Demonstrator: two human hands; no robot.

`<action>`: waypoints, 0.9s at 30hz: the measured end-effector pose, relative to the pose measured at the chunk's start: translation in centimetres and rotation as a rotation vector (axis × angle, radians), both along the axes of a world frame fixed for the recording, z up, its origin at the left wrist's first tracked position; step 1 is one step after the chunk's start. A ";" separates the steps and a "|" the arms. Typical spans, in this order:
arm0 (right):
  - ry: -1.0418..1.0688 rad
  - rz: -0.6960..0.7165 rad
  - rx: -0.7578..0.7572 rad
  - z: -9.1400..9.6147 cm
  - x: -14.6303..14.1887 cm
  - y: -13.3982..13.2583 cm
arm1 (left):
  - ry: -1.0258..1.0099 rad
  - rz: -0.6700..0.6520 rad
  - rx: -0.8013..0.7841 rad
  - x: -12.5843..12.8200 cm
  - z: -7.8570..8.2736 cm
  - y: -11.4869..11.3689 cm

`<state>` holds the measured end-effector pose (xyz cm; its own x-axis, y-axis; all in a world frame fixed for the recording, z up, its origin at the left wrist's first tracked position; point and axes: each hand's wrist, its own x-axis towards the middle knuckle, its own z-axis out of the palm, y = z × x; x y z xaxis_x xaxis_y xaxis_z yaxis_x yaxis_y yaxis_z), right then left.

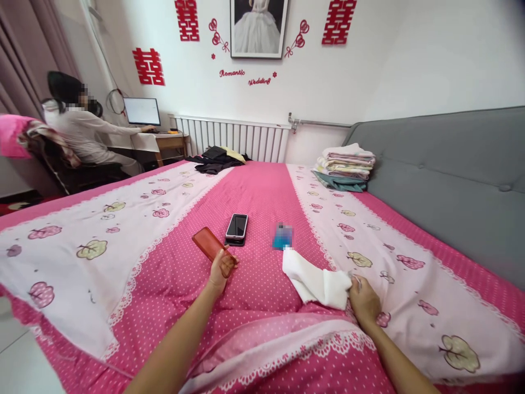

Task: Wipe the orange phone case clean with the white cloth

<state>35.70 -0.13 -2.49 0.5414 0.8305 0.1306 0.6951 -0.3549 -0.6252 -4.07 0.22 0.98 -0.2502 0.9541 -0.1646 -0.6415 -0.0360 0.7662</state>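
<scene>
Gripping red case point(210, 243) left, white cloth point(315, 282) right.

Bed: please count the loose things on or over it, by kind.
Red phone case, in left hand: 1
Black phone: 1
White cloth, in right hand: 1
Blue item: 1
Folded stack: 1
Dark clothes heap: 1
Total: 6

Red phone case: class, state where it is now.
Head view, centre-left: the red phone case is held in the left hand over the bedspread, just left of the black phone.
</scene>
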 end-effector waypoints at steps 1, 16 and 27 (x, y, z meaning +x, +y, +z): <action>0.018 0.009 -0.002 0.0 0.2 0.1 | -0.004 0.004 0.002 0.0 0.0 0.0; 0.667 0.342 0.008 0.6 3.9 1.1 | -0.087 -0.003 0.016 -0.1 -0.6 -0.1; 0.785 0.333 -0.061 -1.0 5.1 2.4 | -0.095 0.001 0.092 -0.2 -1.1 -0.4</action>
